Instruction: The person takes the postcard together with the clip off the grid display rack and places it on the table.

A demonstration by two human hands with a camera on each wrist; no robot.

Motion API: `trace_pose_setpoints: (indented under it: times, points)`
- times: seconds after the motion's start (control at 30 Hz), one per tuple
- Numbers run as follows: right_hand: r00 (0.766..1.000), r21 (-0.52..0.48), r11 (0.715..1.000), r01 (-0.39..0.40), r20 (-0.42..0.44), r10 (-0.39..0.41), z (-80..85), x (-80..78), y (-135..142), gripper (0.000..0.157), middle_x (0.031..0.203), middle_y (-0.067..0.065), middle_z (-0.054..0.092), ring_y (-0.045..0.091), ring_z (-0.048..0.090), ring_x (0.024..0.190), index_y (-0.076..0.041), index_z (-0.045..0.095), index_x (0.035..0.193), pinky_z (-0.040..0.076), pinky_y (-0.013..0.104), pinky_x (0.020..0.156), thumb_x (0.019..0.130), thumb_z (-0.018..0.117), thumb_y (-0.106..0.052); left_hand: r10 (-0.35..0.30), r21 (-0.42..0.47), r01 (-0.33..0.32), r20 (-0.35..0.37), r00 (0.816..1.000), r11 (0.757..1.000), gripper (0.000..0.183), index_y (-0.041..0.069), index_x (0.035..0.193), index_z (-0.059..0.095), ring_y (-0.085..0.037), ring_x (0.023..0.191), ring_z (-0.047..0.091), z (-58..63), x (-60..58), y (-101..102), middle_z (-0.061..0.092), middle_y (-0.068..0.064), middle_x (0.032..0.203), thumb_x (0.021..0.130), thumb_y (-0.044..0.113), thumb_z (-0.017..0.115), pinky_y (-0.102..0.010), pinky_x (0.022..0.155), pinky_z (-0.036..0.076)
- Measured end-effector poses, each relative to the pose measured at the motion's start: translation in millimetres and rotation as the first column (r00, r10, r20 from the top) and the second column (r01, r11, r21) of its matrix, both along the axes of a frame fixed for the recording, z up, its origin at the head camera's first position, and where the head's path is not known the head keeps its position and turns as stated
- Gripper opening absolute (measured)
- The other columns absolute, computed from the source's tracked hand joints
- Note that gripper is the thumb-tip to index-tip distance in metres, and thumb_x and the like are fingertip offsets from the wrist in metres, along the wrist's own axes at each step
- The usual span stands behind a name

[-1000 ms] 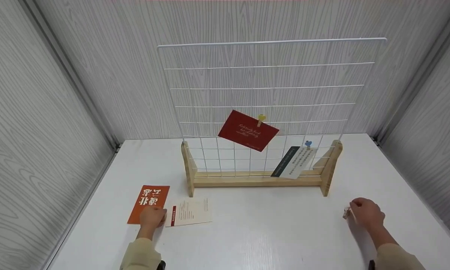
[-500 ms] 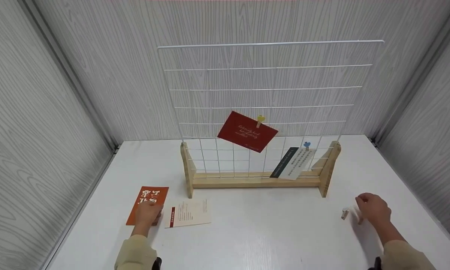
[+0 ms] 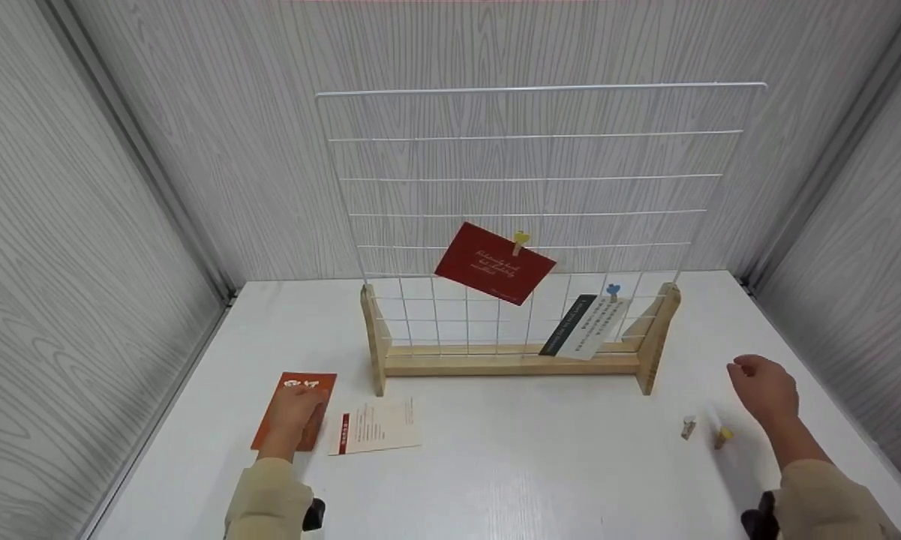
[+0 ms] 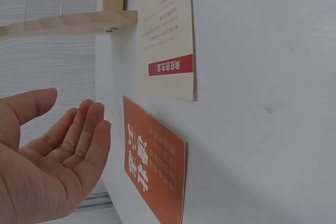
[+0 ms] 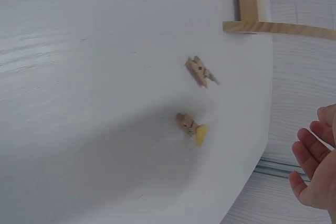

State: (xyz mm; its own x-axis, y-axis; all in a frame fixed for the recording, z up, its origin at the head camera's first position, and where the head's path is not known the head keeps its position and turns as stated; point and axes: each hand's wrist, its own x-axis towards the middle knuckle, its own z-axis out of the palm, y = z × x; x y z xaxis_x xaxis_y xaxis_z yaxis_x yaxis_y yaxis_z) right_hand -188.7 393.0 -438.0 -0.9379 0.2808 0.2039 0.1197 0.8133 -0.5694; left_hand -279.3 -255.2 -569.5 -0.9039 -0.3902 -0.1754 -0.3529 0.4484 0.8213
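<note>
My left hand (image 3: 294, 412) hovers over an orange card (image 4: 152, 163) with white characters. In the left wrist view its fingers are loosely bent, thumb apart, and it holds nothing. Beside that card lies a cream card (image 3: 379, 429) with a red strip. Out to the right, my right hand (image 3: 767, 390) is raised above the tabletop, fingers relaxed and holding nothing. Nearest to it are two small wooden clothespins: a plain-looking clothespin (image 5: 198, 71) and a clothespin with a yellow piece (image 5: 188, 123), both lying on the table.
A white wire grid (image 3: 540, 178) stands in a wooden base (image 3: 510, 365). Clipped on it are a red card (image 3: 491, 266) under a yellow clothespin (image 3: 521, 241) and a black-and-white card (image 3: 589, 327) under a blue clothespin (image 3: 613, 291). Grey wood-grain walls surround the white table (image 3: 510, 465).
My right hand has moved up and right, away from the clothespins; the yellow one now shows on the table beside the other. My left hand has shifted slightly farther over the orange card.
</note>
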Motion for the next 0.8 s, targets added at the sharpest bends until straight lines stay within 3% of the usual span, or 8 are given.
trace_pose_setpoints:
  times: [0.13,0.33,0.47,0.63,0.8]
  points:
    - [0.997,-0.022,1.000,0.006,-0.071,-0.008,16.3,-3.0,-1.5,0.038,0.099,0.032,0.051,0.042,0.049,0.086,0.012,0.050,0.107,0.040,0.049,0.067,0.090,0.041,-0.020,-0.021,0.038,0.023,-0.047,0.999,0.999,0.028,0.005,0.098,0.058,-0.022,0.074,0.049,8.3,-3.6,0.8,0.054,-0.010,0.088,0.084,0.027,0.050,-0.028,0.055,0.043]
    - [0.991,-0.035,0.999,0.008,-0.132,-0.013,36.4,-10.7,-8.8,0.037,0.098,0.030,0.051,0.040,0.048,0.085,0.011,0.050,0.108,0.039,0.048,0.067,0.090,0.040,-0.020,-0.018,0.123,0.027,-0.071,0.997,0.992,0.032,0.009,0.106,0.054,-0.024,0.094,0.047,-0.6,-27.8,2.4,0.052,-0.008,0.104,0.083,0.030,0.055,-0.039,0.079,0.042]
    - [0.986,-0.030,1.000,0.001,-0.170,-0.006,52.3,-17.0,-15.1,0.038,0.099,0.029,0.052,0.039,0.048,0.087,0.011,0.050,0.108,0.037,0.046,0.068,0.090,0.040,-0.020,-0.015,0.142,0.026,-0.079,0.997,0.989,0.038,0.015,0.106,0.054,-0.021,0.092,0.049,-3.5,-44.4,5.1,0.053,-0.003,0.102,0.079,0.042,0.058,-0.036,0.079,0.043]
    - [0.961,-0.057,0.998,0.003,-0.277,-0.019,68.3,-25.7,-23.5,0.035,0.094,0.026,0.055,0.034,0.049,0.085,0.011,0.054,0.104,0.037,0.041,0.068,0.088,0.045,-0.019,-0.015,0.201,0.036,-0.108,0.994,0.979,0.043,0.018,0.106,0.052,-0.018,0.087,0.052,-4.0,-59.9,7.9,0.051,0.000,0.100,0.075,0.047,0.060,-0.032,0.075,0.046]
    - [0.936,-0.045,0.999,-0.017,-0.351,0.000,80.7,-29.1,-30.5,0.031,0.091,0.024,0.056,0.030,0.049,0.082,0.011,0.056,0.100,0.036,0.033,0.066,0.086,0.048,-0.016,-0.028,0.186,0.055,-0.146,0.989,0.981,0.048,0.020,0.105,0.053,-0.016,0.085,0.054,-10.0,-82.2,6.1,0.054,0.002,0.098,0.070,0.053,0.060,-0.034,0.073,0.046]
